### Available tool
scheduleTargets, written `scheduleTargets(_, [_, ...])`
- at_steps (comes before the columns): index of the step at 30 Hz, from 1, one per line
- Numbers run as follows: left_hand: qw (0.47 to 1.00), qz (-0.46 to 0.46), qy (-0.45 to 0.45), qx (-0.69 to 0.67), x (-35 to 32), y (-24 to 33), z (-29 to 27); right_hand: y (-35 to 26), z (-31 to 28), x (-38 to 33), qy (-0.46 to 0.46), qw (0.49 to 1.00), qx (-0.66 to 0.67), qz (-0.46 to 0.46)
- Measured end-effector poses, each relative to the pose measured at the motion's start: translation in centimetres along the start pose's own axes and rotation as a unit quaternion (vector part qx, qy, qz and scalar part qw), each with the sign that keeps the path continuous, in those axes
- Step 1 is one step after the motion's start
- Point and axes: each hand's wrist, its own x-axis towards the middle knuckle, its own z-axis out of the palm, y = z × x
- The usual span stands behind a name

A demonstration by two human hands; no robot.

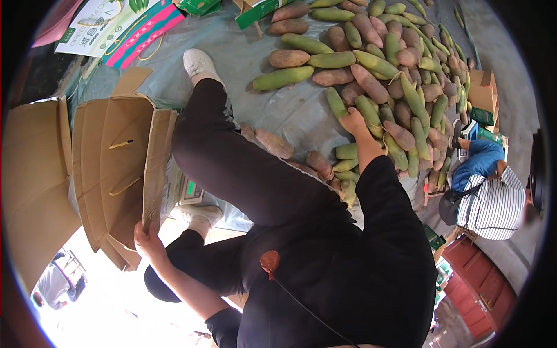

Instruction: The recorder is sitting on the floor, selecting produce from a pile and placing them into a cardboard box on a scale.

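My right hand (353,122) is closed at the lower end of a long green radish (335,103), at the near left side of a big heap. Around it lie more green radishes (369,109) and stout reddish-brown roots (369,84). On the left, my left hand (149,246) grips the lower edge of an open cardboard box (110,174), fingers partly hidden behind the flap. Yellow cord handles (122,144) show on the box's inner wall. Beside the box, partly covered by it, is a scale (191,190) with a lit green display.
My leg (243,156) stretches between box and heap, over a plastic sheet (220,35). Several loose reddish roots (274,142) lie by my knee. Another cardboard box (35,185) stands far left. Printed cartons (93,26) lie at the back left. A person in a striped top (492,203) crouches right.
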Motion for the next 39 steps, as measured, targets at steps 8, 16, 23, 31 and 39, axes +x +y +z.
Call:
scheduleTargets(8, [1.0, -0.005, 0.006, 0.016, 0.1, -0.2, 0.0, -0.4, 1.3, -5.2, 0.003, 0.999, 0.034, 0.012])
scheduleTargets(16, [1.0, 0.005, 0.004, -0.001, 0.0, 0.1, -0.3, -2.7, 4.4, -7.0, 0.015, 0.996, 0.059, 0.07])
scheduleTargets(23, [1.0, 0.0, 0.007, -0.016, 0.3, 2.4, -0.8, -6.6, 9.7, -6.0, -0.055, 0.983, 0.157, -0.074])
scheduleTargets(31, [1.0, -0.026, -0.006, -0.012, 0.2, 2.1, -0.9, -10.5, 10.6, -6.7, -0.092, 0.972, 0.173, -0.127])
scheduleTargets(39, [1.0, -0.02, -0.003, 0.015, 0.5, 3.2, -1.6, -9.9, 7.0, -4.3, -0.155, 0.944, 0.256, -0.136])
